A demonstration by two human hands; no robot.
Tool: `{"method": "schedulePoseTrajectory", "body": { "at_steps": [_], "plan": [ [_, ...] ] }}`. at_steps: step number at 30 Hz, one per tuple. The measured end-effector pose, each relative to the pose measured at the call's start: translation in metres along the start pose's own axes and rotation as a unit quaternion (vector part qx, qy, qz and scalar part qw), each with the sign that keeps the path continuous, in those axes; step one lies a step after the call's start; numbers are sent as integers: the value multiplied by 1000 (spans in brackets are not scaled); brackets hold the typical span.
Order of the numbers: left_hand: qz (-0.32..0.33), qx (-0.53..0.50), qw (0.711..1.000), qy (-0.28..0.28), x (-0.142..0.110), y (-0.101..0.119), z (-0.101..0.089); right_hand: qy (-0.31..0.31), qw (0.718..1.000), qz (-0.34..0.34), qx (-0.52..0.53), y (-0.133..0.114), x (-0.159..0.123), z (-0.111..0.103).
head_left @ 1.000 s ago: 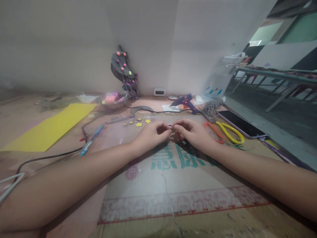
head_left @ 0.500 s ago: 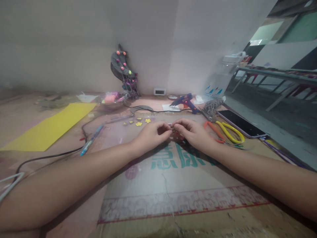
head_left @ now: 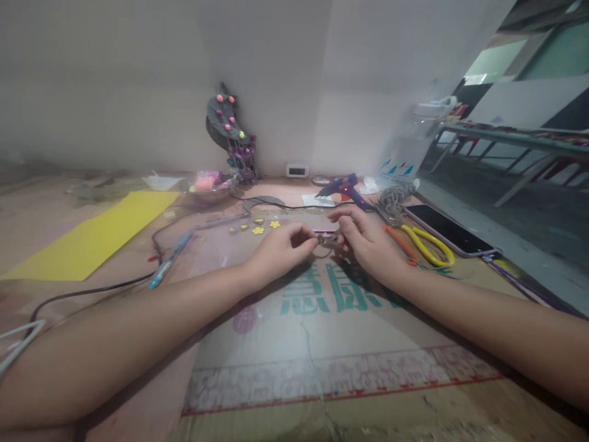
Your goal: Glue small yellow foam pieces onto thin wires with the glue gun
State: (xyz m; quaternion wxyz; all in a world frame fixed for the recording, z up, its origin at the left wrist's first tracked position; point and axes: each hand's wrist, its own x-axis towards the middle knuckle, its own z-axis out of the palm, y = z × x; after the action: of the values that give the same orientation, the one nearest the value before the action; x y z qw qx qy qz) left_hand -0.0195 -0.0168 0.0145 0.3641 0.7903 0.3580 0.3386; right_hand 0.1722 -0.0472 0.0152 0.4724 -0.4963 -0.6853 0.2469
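Observation:
My left hand (head_left: pixel 291 253) is closed in a pinch, thumb against forefinger, on the end of a thin brownish cord (head_left: pixel 324 255); a tiny yellowish bit shows at the fingertips. The cord sags in a small loop across to my right hand (head_left: pixel 361 245). That hand's lower fingers are closed around the cord's other side, while its forefinger is raised and bent. A purplish strip (head_left: pixel 326 234) shows just behind the fingertips. Yellow flower shapes (head_left: pixel 258 231) and smaller yellow pieces lie left of my hands on the printed cardboard (head_left: pixel 276 362).
Orange-and-yellow-handled scissors (head_left: pixel 427 247), a phone (head_left: pixel 448 228) and grey yarn (head_left: pixel 394 195) lie right. A glue gun (head_left: pixel 340 186) rests behind. Leftward are a blue pen (head_left: pixel 170 261), black cable (head_left: pixel 87 291) and yellow sheet (head_left: pixel 99 236). A decorated crescent (head_left: pixel 223 120) leans on the wall.
My right hand has moved slightly away from the left and its forefinger has lifted. The cord loop and purplish strip now show between the hands. My left hand stays nearly still.

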Motion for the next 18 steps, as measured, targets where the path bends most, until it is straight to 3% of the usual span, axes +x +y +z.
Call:
{"method": "schedulePoseTrajectory", "body": {
  "at_steps": [6, 18],
  "plan": [
    [1, 8, 1000, 7, 0, 2, 0, 20, 994, -54, -99, -1, 1, -4],
    [3, 8, 1000, -7, 0, 1, -1, 7, 993, -50, -109, -2, 1, 0]
  ]
}}
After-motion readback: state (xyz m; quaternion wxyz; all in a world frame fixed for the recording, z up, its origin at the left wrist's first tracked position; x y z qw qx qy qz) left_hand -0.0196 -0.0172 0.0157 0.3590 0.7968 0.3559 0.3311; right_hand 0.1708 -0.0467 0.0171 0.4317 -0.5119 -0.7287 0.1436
